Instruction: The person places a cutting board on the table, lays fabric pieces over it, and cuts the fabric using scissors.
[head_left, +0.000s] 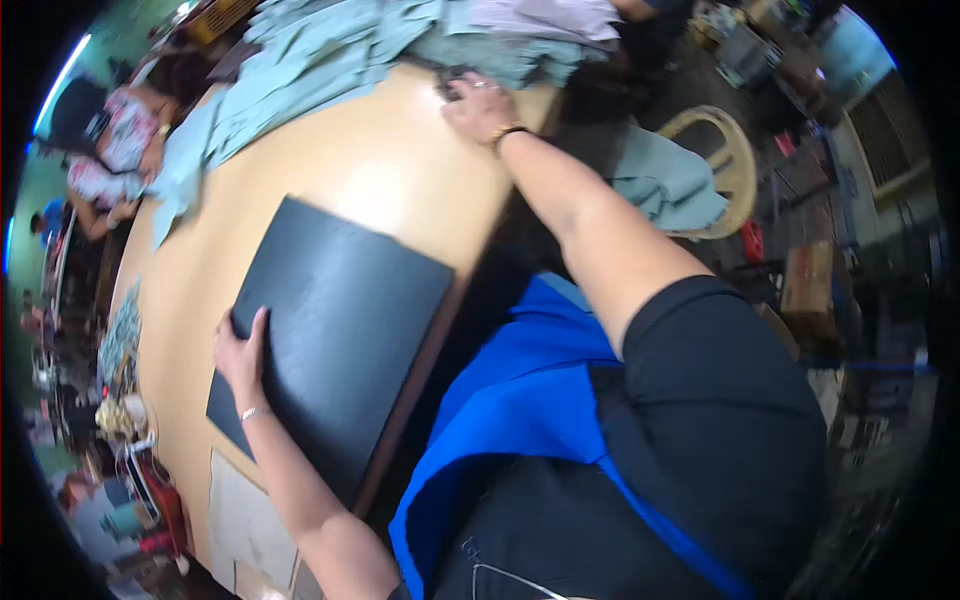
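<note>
Single head-worn view — facing forward, down across table (400, 190) — near, tilted.

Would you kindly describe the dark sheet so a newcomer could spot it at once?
Find the tan table. Along its edge lies a large rectangular sheet, with the left hand touching one side. Unlike the neighbouring pale sheet and green fabric, it is dark.

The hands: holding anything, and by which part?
Left hand straddles an edge of the black sheet; right hand seems on a dark object. Whether either grips is unclear.
</note>
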